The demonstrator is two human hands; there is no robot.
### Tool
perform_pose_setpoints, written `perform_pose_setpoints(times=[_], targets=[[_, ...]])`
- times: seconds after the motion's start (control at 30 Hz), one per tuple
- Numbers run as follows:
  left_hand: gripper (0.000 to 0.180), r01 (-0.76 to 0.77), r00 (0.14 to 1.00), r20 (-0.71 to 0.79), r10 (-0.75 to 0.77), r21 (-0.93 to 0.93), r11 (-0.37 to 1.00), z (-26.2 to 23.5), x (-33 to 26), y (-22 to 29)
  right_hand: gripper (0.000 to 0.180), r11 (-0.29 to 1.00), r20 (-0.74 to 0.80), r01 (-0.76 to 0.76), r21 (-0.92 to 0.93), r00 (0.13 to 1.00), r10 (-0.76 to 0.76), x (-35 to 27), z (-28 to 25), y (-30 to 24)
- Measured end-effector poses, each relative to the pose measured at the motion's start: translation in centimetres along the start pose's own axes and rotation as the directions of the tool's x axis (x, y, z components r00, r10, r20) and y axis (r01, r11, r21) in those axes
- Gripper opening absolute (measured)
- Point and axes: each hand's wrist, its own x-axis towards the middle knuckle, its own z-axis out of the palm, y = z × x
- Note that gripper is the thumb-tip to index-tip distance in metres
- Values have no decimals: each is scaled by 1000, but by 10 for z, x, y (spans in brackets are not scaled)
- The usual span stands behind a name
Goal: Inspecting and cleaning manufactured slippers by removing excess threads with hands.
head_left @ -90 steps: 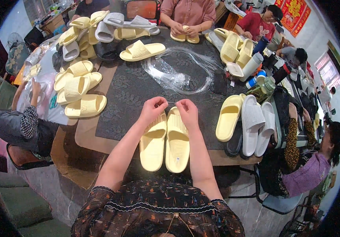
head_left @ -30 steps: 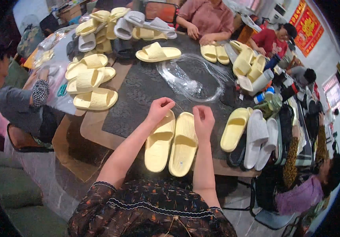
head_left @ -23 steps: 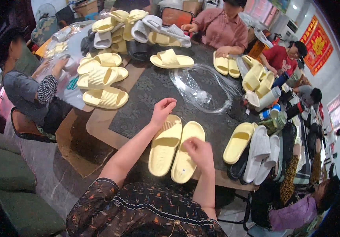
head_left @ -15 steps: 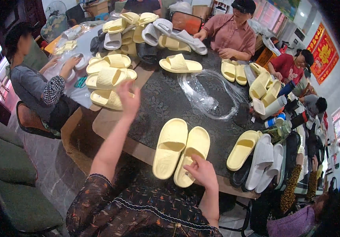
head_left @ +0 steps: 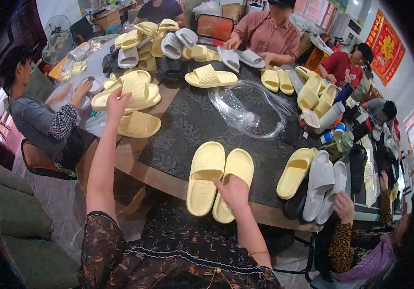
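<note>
right hand point(head_left: 234, 190) grip pressing yellow slipper point(head_left: 233, 185), left hand point(head_left: 118, 99) grip grasping stacked slipper point(head_left: 132, 91)

Resting on the nearer of two slippers point(head_left: 219, 183) lying side by side on the tabletop point(head_left: 178, 130) just ahead of the right grip point(head_left: 235, 191), with a plastic bag point(head_left: 250, 113) farther beyond, a slipper stack point(head_left: 132, 96) under the left grip point(head_left: 118, 102) far left.

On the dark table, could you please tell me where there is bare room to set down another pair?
Bare tabletop lies between the yellow pair under the right hand and the clear plastic bag. Crowded: the slipper stack at the left hand, and the yellow, white and black slippers along the right edge.
</note>
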Motion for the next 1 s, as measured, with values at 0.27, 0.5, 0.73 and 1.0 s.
perform_pose_setpoints(times=[0.27,0.5,0.73,1.0], targets=[[55,217,922,367,128,-760,612,13,-68,155,34,997,-229,71,41,972,-60,2,16,25],[84,534,660,652,374,-757,377,37,-172,213,32,990,-235,-85,108,966,109,-24,-15,51],[106,654,319,894,316,-449,609,77,-236,180,31,971,-353,-214,107,905,239,-68,-50,74],[49,-582,565,675,475,-82,809,83,-186,166,25,975,-385,-171,139,898,213,-101,-66,84]])
